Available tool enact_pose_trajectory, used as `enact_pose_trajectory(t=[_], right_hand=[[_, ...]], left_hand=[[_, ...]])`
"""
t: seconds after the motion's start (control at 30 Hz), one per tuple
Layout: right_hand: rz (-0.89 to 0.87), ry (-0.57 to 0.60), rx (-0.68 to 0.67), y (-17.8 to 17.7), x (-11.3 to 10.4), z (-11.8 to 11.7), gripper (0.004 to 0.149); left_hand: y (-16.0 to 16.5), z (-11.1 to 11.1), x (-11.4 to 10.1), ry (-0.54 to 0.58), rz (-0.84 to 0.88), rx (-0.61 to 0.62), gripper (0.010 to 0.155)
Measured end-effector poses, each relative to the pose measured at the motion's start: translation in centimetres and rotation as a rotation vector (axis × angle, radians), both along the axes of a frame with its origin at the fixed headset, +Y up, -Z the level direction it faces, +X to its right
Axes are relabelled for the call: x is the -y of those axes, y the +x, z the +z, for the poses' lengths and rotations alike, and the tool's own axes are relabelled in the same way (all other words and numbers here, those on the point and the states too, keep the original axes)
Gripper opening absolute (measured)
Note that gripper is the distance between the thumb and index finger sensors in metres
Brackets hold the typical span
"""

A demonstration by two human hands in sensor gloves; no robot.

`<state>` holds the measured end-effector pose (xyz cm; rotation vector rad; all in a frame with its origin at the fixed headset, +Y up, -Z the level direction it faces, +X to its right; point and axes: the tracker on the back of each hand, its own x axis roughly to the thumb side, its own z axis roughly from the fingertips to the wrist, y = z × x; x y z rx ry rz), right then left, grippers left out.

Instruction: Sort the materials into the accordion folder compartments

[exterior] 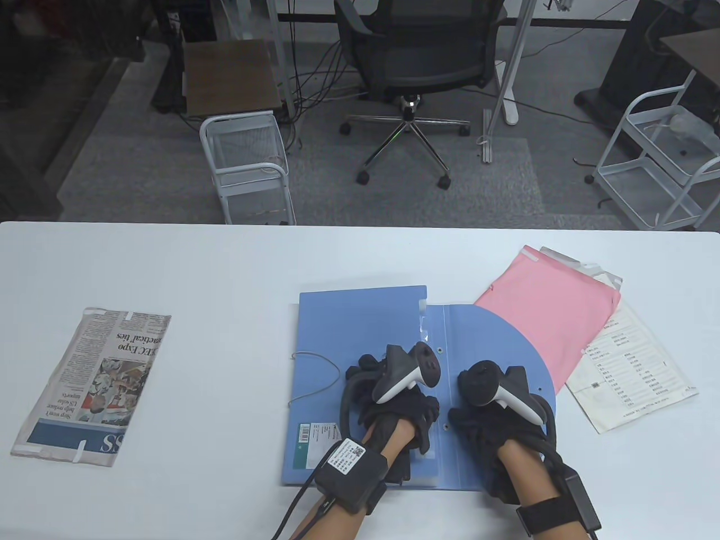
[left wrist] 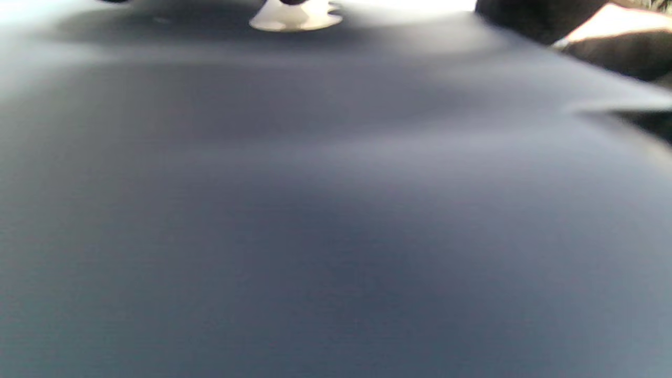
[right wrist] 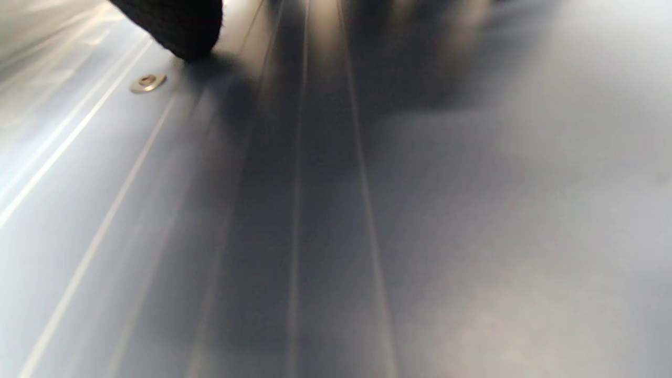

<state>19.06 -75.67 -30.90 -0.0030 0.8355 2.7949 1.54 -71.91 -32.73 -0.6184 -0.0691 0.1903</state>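
Surface: white rectangular table (exterior: 197,264).
Left side: folded newspaper (exterior: 93,385), lying flat, well apart from the rest.
Centre: blue plastic accordion folder (exterior: 360,320), flap open to the right, lying flat.
Right side: pink paper folder (exterior: 551,315), overlapping a white printed sheet (exterior: 635,365); both flat, the pink folder touching the flap.

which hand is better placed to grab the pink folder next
Right. The right hand rests on the blue accordion folder's open flap, whose edge overlaps the pink folder. The left hand is farther left, over the folder's body.
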Motion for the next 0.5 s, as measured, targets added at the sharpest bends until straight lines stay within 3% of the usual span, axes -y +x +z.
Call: enact_pose_trajectory(t=[0.1,0.33,0.5], right_hand=[[-0.002,-0.002,-0.002,0.0,0.0,0.0,0.072],[-0.006,-0.012,-0.003,-0.1,-0.1,-0.1,0.072],[0.0,-0.007,-0.005,-0.1,-0.1,-0.1,0.072]], left_hand=[[-1.1,-0.2,-0.4,-0.03,0.13,-0.072,0.089],[-5.1,-0.7,-1.9,-0.122,0.511,-0.187,0.086],[-9.5,-0.3,-4.3,-0.065,0.747,-0.263,0.08]])
